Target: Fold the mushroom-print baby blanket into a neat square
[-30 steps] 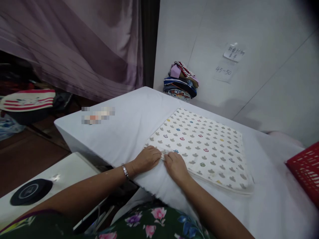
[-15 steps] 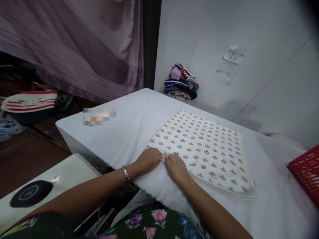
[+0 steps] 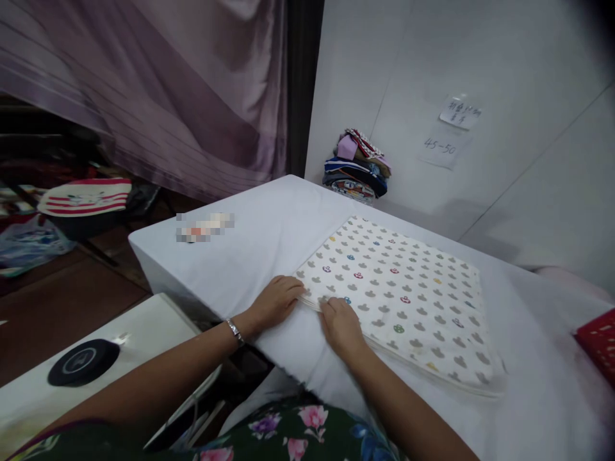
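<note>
A folded white cloth [image 3: 418, 301], printed with small grey shapes and a few coloured ones, lies flat on the white-covered table [image 3: 240, 256]. At its near left corner is my left hand [image 3: 277, 299], fingers closed on the edge and a bracelet on the wrist. My right hand [image 3: 342, 325] grips the same near edge a little further right, its fingers bent over the rim. A short stretch of edge shows between the two hands. My fingertips are partly hidden by the hands themselves.
A red basket [image 3: 598, 346] stands at the right. Folded clothes [image 3: 356, 166] are piled by the wall beyond the table. A pixelated item [image 3: 204, 227] lies at the table's left. Lower left, a black round object [image 3: 84, 362] sits on a white surface. A curtain [image 3: 202, 83] hangs behind.
My left hand has moved left along the near edge to the corner, widening the gap between my hands. My right hand stays on the edge. The view has turned slightly left.
</note>
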Tool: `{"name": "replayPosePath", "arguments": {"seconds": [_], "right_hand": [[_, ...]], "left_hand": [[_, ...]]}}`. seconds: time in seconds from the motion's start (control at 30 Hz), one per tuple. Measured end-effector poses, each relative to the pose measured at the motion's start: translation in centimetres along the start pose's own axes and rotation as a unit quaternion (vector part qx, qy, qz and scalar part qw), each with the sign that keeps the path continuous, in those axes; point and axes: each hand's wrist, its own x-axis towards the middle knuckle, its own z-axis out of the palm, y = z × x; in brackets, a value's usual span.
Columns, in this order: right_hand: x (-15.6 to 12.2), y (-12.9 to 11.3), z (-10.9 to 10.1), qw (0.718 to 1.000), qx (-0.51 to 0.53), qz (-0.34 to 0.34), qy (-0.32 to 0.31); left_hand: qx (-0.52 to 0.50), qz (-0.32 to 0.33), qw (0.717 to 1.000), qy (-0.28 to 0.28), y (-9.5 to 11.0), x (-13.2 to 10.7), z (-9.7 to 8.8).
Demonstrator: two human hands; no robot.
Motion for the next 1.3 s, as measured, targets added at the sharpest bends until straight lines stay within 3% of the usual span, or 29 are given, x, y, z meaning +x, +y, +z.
{"name": "replayPosePath", "arguments": {"seconds": [0.2,0.47,0.67,0.8,0.97,1.17,1.3], "right_hand": [[-0.1,0.1,0.1,1.0,0.024,0.001,0.014],[-0.2,0.3,0.2,0.999,0.053,0.005,0.01],[-0.2,0.3,0.3,0.998,0.063,0.015,0.014],[-0.3,0.2,0.2,0.998,0.058,0.014,0.013],[-0.4,0.3,0.4,0.998,0.061,0.008,0.022],[-0.3,0.1,0.2,1.0,0.022,-0.011,0.012],[-0.3,-0.1,0.0,1.0,0.0,-0.017,0.005]], "left_hand": [[-0.029,-0.089,0.995,0.03,-1.4,-1.4,-0.9],[-0.174,-0.196,0.964,0.053,-1.1,-0.2,-1.1],[-0.093,-0.368,0.925,-0.015,0.0,0.5,-1.2],[-0.043,-0.373,0.925,-0.062,0.2,0.8,-1.5],[-0.076,-0.398,0.908,-0.104,-0.2,0.7,-2.6],[-0.006,-0.376,0.919,-0.115,0.6,0.4,-2.5],[-0.042,-0.356,0.925,-0.129,0.6,0.3,-2.7]]}}
